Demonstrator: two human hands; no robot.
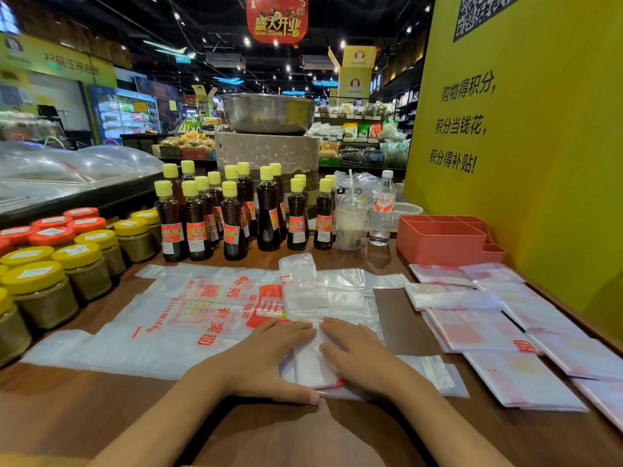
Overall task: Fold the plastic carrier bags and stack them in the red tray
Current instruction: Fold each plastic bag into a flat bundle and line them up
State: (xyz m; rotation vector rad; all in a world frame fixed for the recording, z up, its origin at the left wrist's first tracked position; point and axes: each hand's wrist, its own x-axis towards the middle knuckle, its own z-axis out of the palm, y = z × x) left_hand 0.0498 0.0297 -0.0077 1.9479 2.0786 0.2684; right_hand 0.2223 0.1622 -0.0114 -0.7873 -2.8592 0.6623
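Note:
A white plastic carrier bag with red print [188,315] lies spread flat across the wooden table. On top of it a second bag [303,298] is folded into a narrow strip that runs away from me. My left hand [266,355] and my right hand [354,352] lie side by side, fingers straight, pressing the near end of that strip flat. Several folded bags [485,325] lie in overlapping rows on the table to the right. The red tray [441,242] with its compartments stands behind them against the yellow wall, and nothing shows inside it.
Several dark sauce bottles with yellow caps [232,214] stand in rows behind the bags. Jars with yellow and red lids [50,264] crowd the left side. A lidded drink cup [350,224] and a water bottle [382,210] stand left of the tray. A yellow wall [539,146] bounds the right.

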